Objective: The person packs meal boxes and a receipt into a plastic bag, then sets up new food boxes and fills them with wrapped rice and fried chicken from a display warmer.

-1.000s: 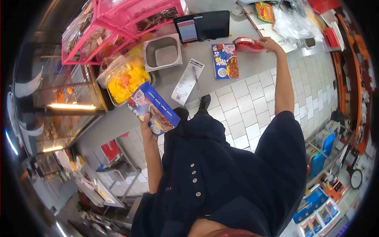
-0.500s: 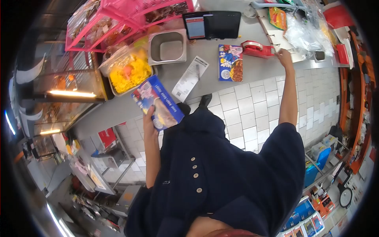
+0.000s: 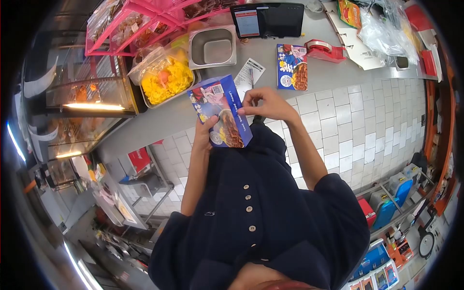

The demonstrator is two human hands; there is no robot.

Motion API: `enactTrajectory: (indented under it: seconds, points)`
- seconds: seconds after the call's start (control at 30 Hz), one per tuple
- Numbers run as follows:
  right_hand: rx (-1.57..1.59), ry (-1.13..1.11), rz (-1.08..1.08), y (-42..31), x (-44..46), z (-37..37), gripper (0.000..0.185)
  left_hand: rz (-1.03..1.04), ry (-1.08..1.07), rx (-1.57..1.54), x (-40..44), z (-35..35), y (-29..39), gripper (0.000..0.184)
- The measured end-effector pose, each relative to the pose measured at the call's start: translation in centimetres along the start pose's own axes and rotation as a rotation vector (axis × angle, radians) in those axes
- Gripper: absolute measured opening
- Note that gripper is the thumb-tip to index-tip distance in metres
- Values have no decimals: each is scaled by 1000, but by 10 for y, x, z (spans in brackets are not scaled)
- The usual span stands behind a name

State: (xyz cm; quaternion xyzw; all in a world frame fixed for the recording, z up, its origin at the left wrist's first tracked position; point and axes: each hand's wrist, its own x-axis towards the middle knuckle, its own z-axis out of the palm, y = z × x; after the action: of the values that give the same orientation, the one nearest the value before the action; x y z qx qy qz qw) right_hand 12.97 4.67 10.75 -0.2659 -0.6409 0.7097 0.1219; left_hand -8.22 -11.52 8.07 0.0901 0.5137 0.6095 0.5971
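Note:
My left hand (image 3: 205,131) is closed around the lower left of a blue printed food box (image 3: 227,126), with the thumb on its picture face. The box is held tilted in front of my body, at the counter's edge. At its right side, my right hand (image 3: 268,105) is pinched, fingertips touching the box's blue side panel. Whatever lies between those fingertips is too small to make out. Beyond the box, a white printed slip (image 3: 253,72) lies on the counter with a pen (image 3: 251,76) on it.
A second blue food box (image 3: 292,67) lies flat near a red tape dispenser (image 3: 325,51). Further left stand an empty steel pan (image 3: 212,60) and a tray of yellow food (image 3: 166,82). A black tablet (image 3: 268,20), pink baskets (image 3: 145,14) and plastic bags (image 3: 382,38) line the back.
My right hand has left the tape dispenser and come left to the held box. My left hand has raised the box and moved it right, so it now covers part of the slip.

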Motion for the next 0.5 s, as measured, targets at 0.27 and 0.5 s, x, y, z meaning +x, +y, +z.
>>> enactTrajectory:
  seconds: [0.27,0.5]
  points:
    - [407,-4,-77,73,15,42,66,-30,-111,-43,-10,-3,0,66]
    - [1198,-136,372,111,-5,71,66,-251,-276,-95,3,38,-14,71]
